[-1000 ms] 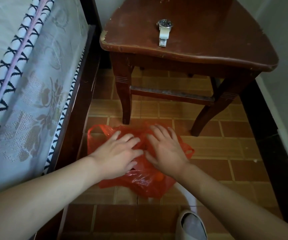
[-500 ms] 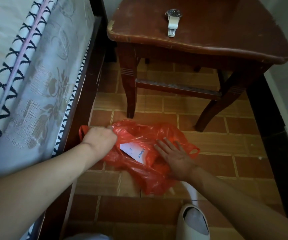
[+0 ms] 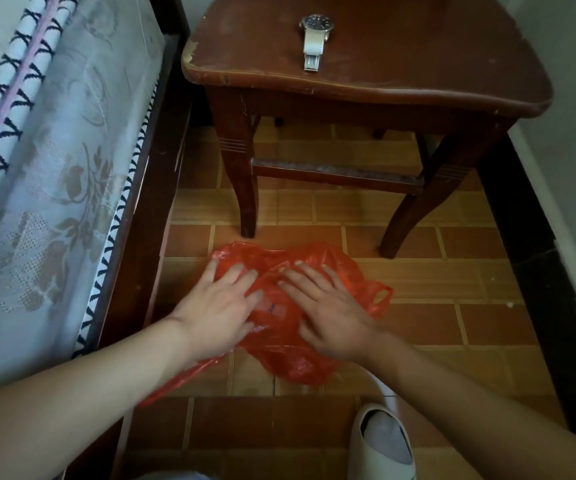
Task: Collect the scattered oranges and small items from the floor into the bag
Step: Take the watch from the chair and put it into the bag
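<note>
We rest the left hand (image 3: 219, 308) flat on the red plastic bag (image 3: 286, 355), fingers straight and spread, holding nothing. Just right of it, a white card (image 3: 274, 310) shows through the plastic. The right hand (image 3: 328, 311) presses the bag likewise, fingers straight. The bag lies on the tiled floor (image 3: 453, 327) under both palms.
</note>
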A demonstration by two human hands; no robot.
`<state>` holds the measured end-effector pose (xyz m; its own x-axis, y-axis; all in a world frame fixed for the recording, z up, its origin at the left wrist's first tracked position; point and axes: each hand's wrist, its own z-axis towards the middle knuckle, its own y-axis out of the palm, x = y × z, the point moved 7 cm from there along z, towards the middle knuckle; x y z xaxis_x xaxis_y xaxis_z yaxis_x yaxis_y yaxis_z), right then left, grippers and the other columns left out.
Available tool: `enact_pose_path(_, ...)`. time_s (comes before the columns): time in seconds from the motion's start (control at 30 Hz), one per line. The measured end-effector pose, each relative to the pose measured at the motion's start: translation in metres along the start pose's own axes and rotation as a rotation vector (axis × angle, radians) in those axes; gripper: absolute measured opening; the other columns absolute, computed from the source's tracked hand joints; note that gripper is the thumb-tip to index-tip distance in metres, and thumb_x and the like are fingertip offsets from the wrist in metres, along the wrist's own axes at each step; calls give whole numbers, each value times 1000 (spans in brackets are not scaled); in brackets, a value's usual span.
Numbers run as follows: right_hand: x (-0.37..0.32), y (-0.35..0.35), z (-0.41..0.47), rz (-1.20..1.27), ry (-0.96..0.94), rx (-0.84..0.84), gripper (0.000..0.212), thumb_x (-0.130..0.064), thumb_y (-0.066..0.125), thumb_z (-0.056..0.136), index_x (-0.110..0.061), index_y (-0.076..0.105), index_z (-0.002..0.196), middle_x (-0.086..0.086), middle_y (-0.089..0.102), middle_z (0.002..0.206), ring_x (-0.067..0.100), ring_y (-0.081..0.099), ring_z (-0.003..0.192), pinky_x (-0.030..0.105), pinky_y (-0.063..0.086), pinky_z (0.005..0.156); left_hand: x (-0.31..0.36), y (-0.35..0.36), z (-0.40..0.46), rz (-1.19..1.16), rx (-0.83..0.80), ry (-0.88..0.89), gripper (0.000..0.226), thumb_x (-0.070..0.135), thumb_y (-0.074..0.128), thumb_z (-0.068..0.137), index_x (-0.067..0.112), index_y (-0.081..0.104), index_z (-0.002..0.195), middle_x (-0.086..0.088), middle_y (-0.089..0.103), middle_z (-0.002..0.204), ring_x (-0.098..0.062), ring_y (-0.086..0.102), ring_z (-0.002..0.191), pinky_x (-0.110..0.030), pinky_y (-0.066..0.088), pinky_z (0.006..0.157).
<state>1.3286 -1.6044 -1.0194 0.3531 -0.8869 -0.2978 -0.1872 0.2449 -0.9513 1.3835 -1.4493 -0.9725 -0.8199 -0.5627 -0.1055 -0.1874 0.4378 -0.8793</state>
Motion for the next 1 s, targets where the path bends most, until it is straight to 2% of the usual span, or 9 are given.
enact_pose_path(0.1,-9,23,24,-157,-159,-133,70,-37,43,104,-24,12,165,1,-1,174,27,-11,159,56,-5,125,-9,31,-5,90,-217,-15,81,66,44,99,29,14,164,-10,2,172,-37,-3,158,-69,6,122)
enact_pose_path(0.2,14,59,43,-312,-164,-367,74,-35,43,107,-25,-1,165,-1,-13,172,26,-21,156,61,-5,125,-21,46,-6,172,-290,-53,86,59,52,99,26,8,165,-12,-6,172,-41,-8,157,-70,8,121)
enact_pose_path(0.3,52,62,55,-364,-41,-399,81,-40,48,105,-24,-3,165,0,-13,172,26,-15,158,61,-5,125,-30,46,-3,202,-295,-116,85,41,59,100,24,7,165,-14,-10,171,-43,-8,157,-70,12,120)
enact_pose_path(0.43,90,55,55,-316,114,-403,84,-55,43,104,-20,-3,164,-1,-12,172,27,-14,158,58,-5,124,-39,38,2,169,-230,-156,83,31,63,96,25,14,163,-14,-8,171,-42,-5,157,-69,14,120)
enact_pose_path(0.57,109,69,44,-302,209,-501,66,-40,27,109,-20,-2,166,1,-7,174,26,-14,159,58,-6,126,-42,34,5,151,-195,-160,84,29,60,97,25,10,164,-12,-5,171,-40,-3,157,-66,16,121)
enact_pose_path(0.67,109,57,40,-206,301,-452,66,-29,30,107,-19,3,166,1,-4,174,25,-12,159,58,-4,124,-39,29,6,101,-178,-153,87,16,58,96,25,6,165,-11,-4,172,-38,-2,157,-65,16,122)
enact_pose_path(0.77,90,35,37,-109,315,-203,69,-32,39,101,-18,17,165,2,11,173,24,-3,160,60,1,125,-33,16,9,55,-112,-134,94,8,58,92,22,1,165,-9,-3,172,-35,-2,158,-62,14,124)
enact_pose_path(0.87,41,24,22,10,136,9,71,-42,37,98,-21,21,164,0,13,173,21,0,160,54,-2,127,-31,7,12,64,-38,-136,101,4,60,89,19,-6,164,-8,-4,171,-33,1,158,-59,17,124)
enact_pose_path(1.0,-12,73,-1,2,-135,-194,82,-50,41,99,-19,6,166,3,1,174,20,-9,159,54,0,127,-38,19,12,111,-102,-127,99,6,60,92,15,-8,164,-7,-10,172,-34,3,158,-56,24,122)
